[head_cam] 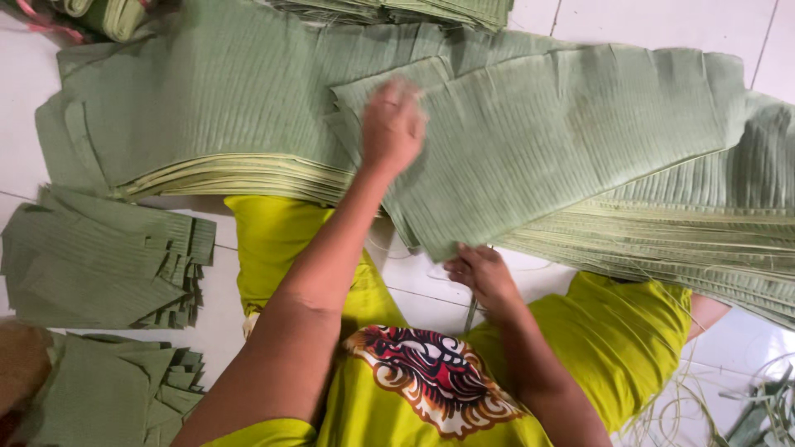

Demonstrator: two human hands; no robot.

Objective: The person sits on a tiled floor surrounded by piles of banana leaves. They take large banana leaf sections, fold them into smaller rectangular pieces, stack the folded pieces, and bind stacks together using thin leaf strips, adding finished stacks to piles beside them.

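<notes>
The right hand point(483, 277) has a pinching grip on the near corner of the top leaf sheet point(530, 141), fingers curled shut around its edge, while the left hand point(392, 126) lies flat and spread on the same sheet, palm down and blurred, clasping nothing. That sheet sits tilted across the top of a big stack of cut green leaves point(224, 108) that spreads over the white tiled floor point(662, 21) in front of the person's knees. It looks light, thin and floppy, with fine ribs running across it; I judge it would tear along those ribs if tugged, so a corner or a straight edge is the safest place to hold it. A second thick stack point(704, 240) fans out on the right, partly under the sheet. Two smaller piles of cut pieces point(99, 257) lie to the left, well apart, and loose stringy trimmings point(745, 406) litter the floor at lower right. The yellow shirt point(431, 381) fills the foreground.
</notes>
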